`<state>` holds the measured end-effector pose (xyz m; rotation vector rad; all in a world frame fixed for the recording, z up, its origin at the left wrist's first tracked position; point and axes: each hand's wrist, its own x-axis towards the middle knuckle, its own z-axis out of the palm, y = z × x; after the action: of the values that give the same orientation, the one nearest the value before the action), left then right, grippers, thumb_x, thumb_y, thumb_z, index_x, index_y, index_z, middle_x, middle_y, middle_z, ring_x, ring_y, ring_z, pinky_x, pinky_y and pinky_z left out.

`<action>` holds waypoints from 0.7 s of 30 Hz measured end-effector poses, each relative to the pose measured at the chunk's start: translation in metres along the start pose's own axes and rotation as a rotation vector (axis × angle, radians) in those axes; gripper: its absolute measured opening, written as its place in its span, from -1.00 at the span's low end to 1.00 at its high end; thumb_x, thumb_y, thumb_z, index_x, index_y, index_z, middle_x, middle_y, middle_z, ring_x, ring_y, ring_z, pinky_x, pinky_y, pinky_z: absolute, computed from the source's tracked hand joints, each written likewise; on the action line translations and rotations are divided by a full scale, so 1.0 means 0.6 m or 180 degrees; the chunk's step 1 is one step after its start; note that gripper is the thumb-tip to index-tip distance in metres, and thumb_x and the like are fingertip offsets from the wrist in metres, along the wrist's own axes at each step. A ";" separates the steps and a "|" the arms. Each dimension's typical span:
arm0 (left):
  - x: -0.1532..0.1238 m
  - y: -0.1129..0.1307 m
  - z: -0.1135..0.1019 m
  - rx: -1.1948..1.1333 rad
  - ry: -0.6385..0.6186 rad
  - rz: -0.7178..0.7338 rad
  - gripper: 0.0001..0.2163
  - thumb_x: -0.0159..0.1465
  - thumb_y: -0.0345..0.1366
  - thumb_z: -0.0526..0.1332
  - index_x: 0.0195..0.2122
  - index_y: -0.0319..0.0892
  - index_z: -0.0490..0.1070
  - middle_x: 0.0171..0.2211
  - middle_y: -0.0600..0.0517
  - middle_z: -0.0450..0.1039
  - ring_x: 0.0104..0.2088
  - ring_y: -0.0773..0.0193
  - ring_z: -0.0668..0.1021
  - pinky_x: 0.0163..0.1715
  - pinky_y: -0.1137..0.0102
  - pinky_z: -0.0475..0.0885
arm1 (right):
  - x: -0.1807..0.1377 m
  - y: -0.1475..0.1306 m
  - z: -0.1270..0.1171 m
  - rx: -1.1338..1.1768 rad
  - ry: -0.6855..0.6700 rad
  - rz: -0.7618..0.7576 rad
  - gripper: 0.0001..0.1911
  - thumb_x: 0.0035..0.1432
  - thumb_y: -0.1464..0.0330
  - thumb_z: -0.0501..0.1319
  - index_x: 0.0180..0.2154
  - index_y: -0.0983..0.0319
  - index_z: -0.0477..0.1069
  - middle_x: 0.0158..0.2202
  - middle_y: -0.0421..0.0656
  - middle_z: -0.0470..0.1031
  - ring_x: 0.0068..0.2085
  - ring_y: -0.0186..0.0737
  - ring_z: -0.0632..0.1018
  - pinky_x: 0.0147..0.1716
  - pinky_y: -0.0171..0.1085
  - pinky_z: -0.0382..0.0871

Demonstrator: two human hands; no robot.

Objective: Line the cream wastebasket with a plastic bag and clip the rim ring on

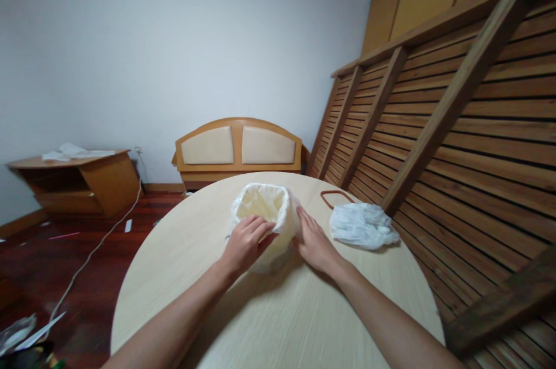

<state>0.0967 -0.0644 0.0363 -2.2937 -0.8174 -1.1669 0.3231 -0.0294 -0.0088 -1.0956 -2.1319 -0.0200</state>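
A small pale yellow bin (278,250) stands upright on the round table, lined with a thin white plastic bag (284,207) whose edge is folded over the rim. My left hand (251,240) is at the near side of the rim, its fingers closed over the bag's edge; the thumb is partly hidden. Against the bin's right side rests my right hand (313,241), fingers stretched out and touching the bag. Right of it lies a crumpled bundle of white plastic bags (364,225). A brown rounded rectangular ring (333,192) lies behind that bundle, partly covered by it.
The round light wood table (174,276) carries everything in reach. A slatted wooden frame (425,143) leans along the right. Beyond the table is a padded headboard (238,146). At left are a low cabinet (104,183) and a white cable (99,244) across the floor.
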 end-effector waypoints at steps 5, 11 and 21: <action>0.004 0.010 0.002 -0.0004 0.0033 -0.0042 -0.91 0.39 -0.31 0.18 -0.18 -0.19 0.43 -0.40 0.00 0.49 -0.35 0.24 0.49 -0.34 0.37 0.45 | 0.016 -0.068 -0.027 0.1109 0.0575 0.0765 -0.55 0.32 0.21 0.09 0.18 0.20 0.22 0.08 0.05 0.45 -0.11 -0.10 0.60 -0.18 -0.12 0.58; 0.005 0.025 0.005 0.0028 -0.0091 0.0076 -0.92 0.38 -0.33 0.18 -0.19 -0.21 0.43 -0.38 -0.01 0.50 -0.33 0.22 0.48 -0.34 0.36 0.46 | 0.017 -0.105 -0.028 0.1617 0.0608 0.1069 -0.57 0.29 0.12 0.11 0.06 0.24 0.34 0.02 0.05 0.49 -0.17 -0.12 0.61 -0.16 -0.13 0.55; 0.002 0.039 0.011 0.0157 -0.0269 0.0188 -0.83 0.36 -0.30 0.20 -0.06 -0.22 0.42 -0.31 -0.04 0.55 -0.26 0.15 0.53 -0.26 0.27 0.50 | 0.023 -0.103 -0.049 0.1714 0.0414 0.1278 -0.58 0.20 0.14 0.19 -0.03 0.30 0.46 -0.54 -0.23 0.46 -0.50 -0.23 0.47 -0.47 -0.30 0.33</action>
<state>0.1167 -0.0768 0.0313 -2.3240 -0.7943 -1.0191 0.2917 -0.0685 0.0397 -1.1263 -1.6269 0.6160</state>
